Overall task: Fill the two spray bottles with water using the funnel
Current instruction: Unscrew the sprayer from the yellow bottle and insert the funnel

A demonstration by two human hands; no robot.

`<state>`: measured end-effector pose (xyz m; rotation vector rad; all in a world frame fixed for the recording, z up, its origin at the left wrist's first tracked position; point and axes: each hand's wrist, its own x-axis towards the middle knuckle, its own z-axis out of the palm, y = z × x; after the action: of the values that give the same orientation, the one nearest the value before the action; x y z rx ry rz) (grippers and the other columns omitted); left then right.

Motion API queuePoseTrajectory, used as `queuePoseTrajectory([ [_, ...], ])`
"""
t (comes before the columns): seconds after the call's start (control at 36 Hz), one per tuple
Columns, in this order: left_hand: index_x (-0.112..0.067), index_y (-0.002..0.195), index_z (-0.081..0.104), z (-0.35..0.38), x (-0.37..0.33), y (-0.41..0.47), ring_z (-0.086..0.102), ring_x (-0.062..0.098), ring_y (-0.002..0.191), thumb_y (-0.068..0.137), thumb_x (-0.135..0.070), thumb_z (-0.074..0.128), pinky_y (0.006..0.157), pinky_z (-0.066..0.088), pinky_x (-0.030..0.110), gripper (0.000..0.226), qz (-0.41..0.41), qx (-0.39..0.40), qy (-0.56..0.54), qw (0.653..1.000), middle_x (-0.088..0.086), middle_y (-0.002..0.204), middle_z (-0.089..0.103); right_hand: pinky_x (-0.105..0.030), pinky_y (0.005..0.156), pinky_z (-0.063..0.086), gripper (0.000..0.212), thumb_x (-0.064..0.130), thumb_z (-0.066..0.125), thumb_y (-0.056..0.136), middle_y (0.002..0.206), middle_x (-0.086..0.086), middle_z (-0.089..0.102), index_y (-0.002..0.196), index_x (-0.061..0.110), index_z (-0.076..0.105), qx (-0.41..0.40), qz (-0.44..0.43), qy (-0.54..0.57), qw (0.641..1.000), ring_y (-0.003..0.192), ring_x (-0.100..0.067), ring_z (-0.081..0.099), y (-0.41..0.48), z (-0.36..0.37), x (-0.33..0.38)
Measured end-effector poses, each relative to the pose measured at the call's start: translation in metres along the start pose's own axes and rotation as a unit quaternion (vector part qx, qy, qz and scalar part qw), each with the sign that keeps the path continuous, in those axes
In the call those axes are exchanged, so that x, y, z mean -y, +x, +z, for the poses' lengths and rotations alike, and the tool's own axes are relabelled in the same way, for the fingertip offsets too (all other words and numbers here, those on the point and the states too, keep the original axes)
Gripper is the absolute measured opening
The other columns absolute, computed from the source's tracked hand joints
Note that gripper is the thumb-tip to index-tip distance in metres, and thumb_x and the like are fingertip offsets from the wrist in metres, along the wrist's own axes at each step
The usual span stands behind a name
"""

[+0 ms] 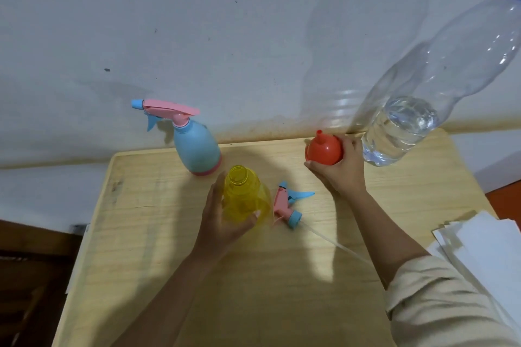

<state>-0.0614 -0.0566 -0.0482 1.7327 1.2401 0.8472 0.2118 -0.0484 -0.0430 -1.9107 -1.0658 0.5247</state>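
Two hands at work. Left hand (222, 220) wrapped around the yellow bottle (244, 196), thumb and fingers clamped on its body; bottle upright near the middle of the desk (146, 234), mouth open, head off. Right hand (339, 166) closed on the orange funnel (324, 149), held upside down with the spout pointing up, close to the desk's far edge and just beside the water bottle (400, 132).

Spray head (290, 205) lying flat just right of the yellow bottle, dip tube trailing toward the near right edge. Blue bottle (197, 146) standing at the far edge, left of centre, pink head screwed on. White papers (485, 245) stacked off the right edge.

Early in the task, by the look of it: one bottle opened and steadied, funnel in hand but not yet turned over or seated in the neck, no pouring begun. Left to do: seat funnel, pour, recap, then probably open and fill the blue one.

Contents: yellow bottle apparently empty, though hard to be sure through tinted plastic. Blue bottle opaque, level impossible to tell. Water bottle clear, capped in blue, roughly a third full.
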Motion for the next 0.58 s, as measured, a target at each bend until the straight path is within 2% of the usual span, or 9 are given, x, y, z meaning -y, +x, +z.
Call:
queuePoseTrajectory([
  [0.08, -0.021, 0.143, 0.029, 0.0, -0.001, 0.0, 0.046, 0.015, 0.127, 0.064, -0.051, 0.074, 0.1, 0.046, 0.045, 0.096, -0.001, 0.0, 0.003, 1.0, 0.0, 0.137, 0.045, 0.001, 0.076, 0.033, 0.083, 0.02, 0.089, 0.053, 0.128, -0.003, 0.036, 0.125, 0.017, 0.049, 0.001, -0.006, 0.032, 0.999, 0.108, -0.011, 0.044, -0.005, -0.001, 0.008],
  [0.17, -0.026, 0.144, 0.028, -0.001, -0.001, 0.0, 0.045, 0.013, 0.128, 0.065, -0.052, 0.074, 0.101, 0.046, 0.044, 0.095, 0.001, 0.003, 0.006, 1.0, -0.002, 0.138, 0.044, 0.007, 0.075, 0.031, 0.082, 0.025, 0.089, 0.05, 0.132, -0.002, 0.036, 0.121, 0.015, 0.051, 0.001, -0.031, 0.043, 0.999, 0.111, -0.01, 0.042, -0.012, -0.004, 0.02],
  [0.22, -0.028, 0.143, 0.028, -0.002, -0.002, 0.001, 0.045, 0.011, 0.128, 0.065, -0.051, 0.074, 0.101, 0.046, 0.044, 0.094, 0.0, 0.005, 0.003, 1.0, -0.003, 0.138, 0.044, 0.003, 0.079, 0.033, 0.082, 0.03, 0.086, 0.048, 0.129, -0.002, 0.042, 0.121, 0.015, 0.052, 0.01, -0.046, 0.052, 0.998, 0.109, -0.009, 0.044, -0.017, -0.007, 0.029],
  [0.28, -0.031, 0.142, 0.029, -0.003, -0.003, 0.001, 0.046, 0.013, 0.127, 0.064, -0.05, 0.075, 0.102, 0.045, 0.046, 0.092, -0.003, 0.007, -0.003, 1.0, -0.002, 0.137, 0.046, -0.001, 0.081, 0.036, 0.081, 0.023, 0.09, 0.05, 0.122, -0.002, 0.049, 0.122, 0.017, 0.053, 0.018, -0.053, 0.065, 0.996, 0.105, -0.009, 0.048, -0.023, -0.009, 0.037],
  [0.36, -0.031, 0.14, 0.032, -0.005, -0.004, 0.002, 0.048, 0.014, 0.126, 0.063, -0.051, 0.076, 0.102, 0.044, 0.046, 0.091, -0.004, 0.015, -0.01, 1.0, -0.001, 0.136, 0.048, 0.002, 0.083, 0.035, 0.078, 0.012, 0.09, 0.052, 0.118, -0.002, 0.049, 0.122, 0.017, 0.055, 0.025, -0.057, 0.08, 0.995, 0.103, -0.007, 0.048, -0.033, -0.012, 0.051],
  [0.42, -0.039, 0.136, 0.031, -0.006, -0.007, 0.002, 0.048, 0.013, 0.125, 0.062, -0.052, 0.076, 0.104, 0.043, 0.044, 0.088, -0.002, 0.023, -0.019, 1.0, -0.002, 0.136, 0.048, -0.003, 0.085, 0.038, 0.077, 0.012, 0.09, 0.053, 0.116, -0.001, 0.047, 0.122, 0.019, 0.056, 0.028, -0.048, 0.094, 0.994, 0.103, -0.009, 0.049, -0.039, -0.013, 0.06],
  [0.47, -0.048, 0.131, 0.029, -0.007, -0.017, 0.002, 0.049, 0.004, 0.122, 0.06, -0.055, 0.075, 0.103, 0.044, 0.031, 0.084, 0.005, 0.029, -0.032, 0.999, -0.009, 0.133, 0.049, -0.015, 0.088, 0.042, 0.076, 0.012, 0.09, 0.054, 0.116, -0.002, 0.046, 0.12, 0.019, 0.055, 0.032, -0.039, 0.114, 0.992, 0.103, -0.012, 0.05, -0.047, -0.015, 0.071],
  [0.53, -0.048, 0.125, 0.033, -0.009, -0.028, 0.002, 0.049, -0.008, 0.115, 0.06, -0.058, 0.072, 0.096, 0.042, 0.015, 0.076, 0.025, 0.036, -0.051, 0.998, -0.025, 0.124, 0.051, -0.023, 0.087, 0.045, 0.074, 0.018, 0.089, 0.052, 0.116, -0.002, 0.047, 0.117, 0.021, 0.053, 0.034, -0.032, 0.136, 0.99, 0.103, -0.014, 0.051, -0.054, -0.016, 0.081],
  [0.58, -0.049, 0.121, 0.041, -0.011, -0.039, 0.004, 0.052, -0.009, 0.11, 0.064, -0.061, 0.072, 0.094, 0.043, 0.013, 0.066, 0.046, 0.045, -0.071, 0.995, -0.033, 0.115, 0.055, -0.023, 0.082, 0.046, 0.075, 0.024, 0.085, 0.048, 0.115, 0.001, 0.047, 0.113, 0.022, 0.047, 0.036, -0.022, 0.154, 0.987, 0.102, -0.014, 0.051, -0.06, -0.017, 0.09],
])
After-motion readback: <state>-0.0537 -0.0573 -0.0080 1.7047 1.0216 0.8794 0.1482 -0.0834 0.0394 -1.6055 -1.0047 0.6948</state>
